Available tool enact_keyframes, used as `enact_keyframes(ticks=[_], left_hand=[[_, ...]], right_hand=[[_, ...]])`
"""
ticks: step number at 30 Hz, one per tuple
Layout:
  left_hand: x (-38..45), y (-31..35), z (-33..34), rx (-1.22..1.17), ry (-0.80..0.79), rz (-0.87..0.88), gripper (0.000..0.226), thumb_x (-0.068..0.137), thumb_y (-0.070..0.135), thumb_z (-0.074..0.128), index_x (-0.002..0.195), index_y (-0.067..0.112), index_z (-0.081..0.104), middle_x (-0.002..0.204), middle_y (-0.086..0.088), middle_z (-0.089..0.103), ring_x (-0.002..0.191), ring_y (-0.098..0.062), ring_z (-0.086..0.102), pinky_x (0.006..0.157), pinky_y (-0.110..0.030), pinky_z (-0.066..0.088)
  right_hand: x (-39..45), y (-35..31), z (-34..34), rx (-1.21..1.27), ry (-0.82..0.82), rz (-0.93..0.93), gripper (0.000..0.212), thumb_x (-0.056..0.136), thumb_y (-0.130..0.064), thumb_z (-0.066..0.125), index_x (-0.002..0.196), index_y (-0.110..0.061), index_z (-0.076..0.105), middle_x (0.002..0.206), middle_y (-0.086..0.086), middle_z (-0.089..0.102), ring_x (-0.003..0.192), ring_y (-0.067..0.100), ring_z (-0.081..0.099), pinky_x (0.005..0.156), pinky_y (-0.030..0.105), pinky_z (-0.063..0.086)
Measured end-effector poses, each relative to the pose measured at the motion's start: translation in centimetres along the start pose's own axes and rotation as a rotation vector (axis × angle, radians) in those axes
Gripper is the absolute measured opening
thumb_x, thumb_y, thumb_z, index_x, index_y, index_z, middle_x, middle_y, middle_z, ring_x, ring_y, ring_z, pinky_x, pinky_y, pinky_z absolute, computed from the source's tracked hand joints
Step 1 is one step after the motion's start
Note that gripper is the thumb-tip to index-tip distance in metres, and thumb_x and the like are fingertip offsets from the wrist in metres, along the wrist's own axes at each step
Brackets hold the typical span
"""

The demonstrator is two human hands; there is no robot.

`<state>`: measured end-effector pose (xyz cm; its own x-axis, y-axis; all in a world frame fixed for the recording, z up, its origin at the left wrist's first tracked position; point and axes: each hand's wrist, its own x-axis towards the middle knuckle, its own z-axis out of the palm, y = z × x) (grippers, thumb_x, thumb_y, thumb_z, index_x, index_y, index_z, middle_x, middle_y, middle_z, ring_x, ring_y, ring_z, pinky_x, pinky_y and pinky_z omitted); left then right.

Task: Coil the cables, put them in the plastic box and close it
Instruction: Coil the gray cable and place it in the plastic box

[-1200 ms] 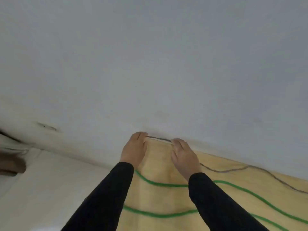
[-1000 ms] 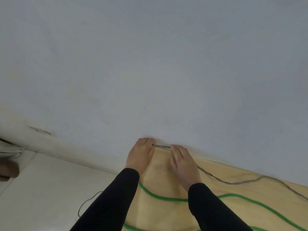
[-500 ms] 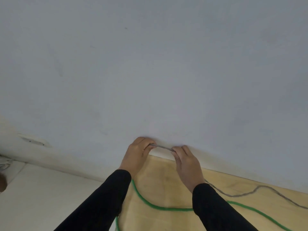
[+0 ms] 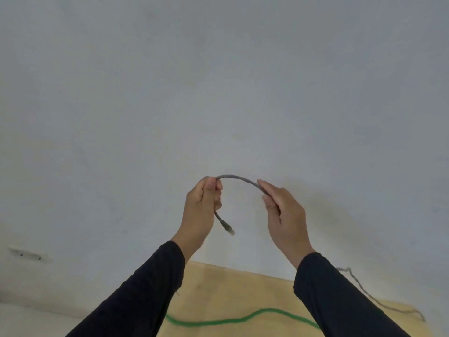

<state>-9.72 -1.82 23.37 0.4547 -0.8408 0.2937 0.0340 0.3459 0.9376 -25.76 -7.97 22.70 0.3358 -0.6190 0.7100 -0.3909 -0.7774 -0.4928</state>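
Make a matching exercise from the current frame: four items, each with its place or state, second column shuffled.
Items:
1. grey cable
2. green cable
3. cable plug
4. wooden board

States:
A. lies flat under the arms, against the wall
B. arched in the air between left hand and right hand
C. dangles below the left hand
D. lies in a wavy line on the board

Pairs: 1-B, 2-D, 3-C, 4-A
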Motion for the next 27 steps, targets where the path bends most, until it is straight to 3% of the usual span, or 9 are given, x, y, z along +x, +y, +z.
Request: enact_keyframes(ticks=[3,7,12,14,17,21,24,27], left_hand=[[-1.9,2.7,3.7,-0.27,-0.005,-0.101,0.034,0.099,0.031,0.034,0.073,0.018,0.052,0.054,0.009,0.035,0.05,-0.008,0.03,0.051,-0.018,0.032],[-5.6,5.3,10.2,-0.69,-0.191,-0.25,0.032,0.098,0.033,0.035,0.078,0.015,0.052,0.052,0.009,0.034,0.046,-0.006,0.029,0.046,-0.016,0.034],[-6.2,9.3,15.4,-0.904,-0.163,-0.146,0.03,0.1,0.024,0.031,0.092,0.012,0.058,0.056,0.009,0.044,0.048,-0.006,0.035,0.048,-0.016,0.036],[-5.3,10.6,15.8,-0.858,-0.09,-0.081,0.028,0.101,0.021,0.03,0.098,0.013,0.056,0.062,0.008,0.049,0.05,-0.004,0.04,0.05,-0.015,0.037],[-4.4,11.2,15.8,-0.714,-0.029,-0.021,0.025,0.101,0.018,0.028,0.104,0.015,0.053,0.07,0.009,0.053,0.053,-0.003,0.045,0.051,-0.013,0.038],[-5.5,9.9,16.7,-0.235,-0.168,0.07,0.027,0.101,0.019,0.027,0.11,0.017,0.052,0.068,0.009,0.061,0.06,-0.005,0.048,0.059,-0.019,0.038],[-7.4,8.7,18.0,0.098,-0.316,0.111,0.028,0.101,0.023,0.028,0.113,0.022,0.054,0.074,0.006,0.064,0.069,-0.008,0.056,0.069,-0.023,0.043],[-8.4,8.3,18.7,0.134,-0.421,0.082,0.031,0.101,0.023,0.029,0.111,0.016,0.057,0.066,0.003,0.058,0.059,-0.011,0.049,0.066,-0.026,0.041]], right_hand=[[-1.0,0.6,-4.9,0.035,0.046,-0.019,0.033,0.093,-0.015,0.042,0.122,-0.017,0.057,0.074,0.0,0.054,0.071,0.008,0.05,0.066,0.007,0.039],[-1.7,2.1,-10.8,0.069,0.094,0.037,0.032,0.094,-0.009,0.045,0.122,-0.019,0.057,0.073,0.002,0.054,0.071,0.01,0.05,0.066,0.008,0.039],[-4.3,2.8,-14.0,-0.002,-0.171,0.055,0.04,0.096,-0.012,0.041,0.132,-0.03,0.043,0.081,-0.004,0.056,0.069,0.002,0.049,0.066,0.014,0.037],[-5.9,2.3,-14.6,-0.063,-0.292,0.006,0.037,0.098,-0.024,0.036,0.135,-0.027,0.04,0.082,-0.005,0.056,0.068,0.01,0.052,0.064,0.023,0.042],[-7.5,1.2,-15.7,-0.183,-0.33,-0.203,0.043,0.095,-0.036,0.028,0.131,-0.021,0.045,0.085,0.004,0.063,0.066,0.026,0.059,0.059,0.039,0.051],[-5.5,-0.9,-18.5,-0.197,-0.328,-0.265,0.044,0.09,-0.039,0.029,0.118,-0.02,0.057,0.082,0.002,0.063,0.062,0.023,0.059,0.054,0.033,0.045],[-2.1,-2.4,-21.2,-0.185,-0.288,-0.315,0.026,0.09,-0.032,0.046,0.101,-0.021,0.066,0.078,-0.01,0.062,0.067,0.008,0.055,0.059,0.017,0.043],[1.2,-3.6,-23.6,-0.033,-0.272,-0.171,0.008,0.082,-0.024,0.067,0.088,-0.02,0.071,0.073,-0.015,0.064,0.071,0.004,0.056,0.061,0.006,0.037]])
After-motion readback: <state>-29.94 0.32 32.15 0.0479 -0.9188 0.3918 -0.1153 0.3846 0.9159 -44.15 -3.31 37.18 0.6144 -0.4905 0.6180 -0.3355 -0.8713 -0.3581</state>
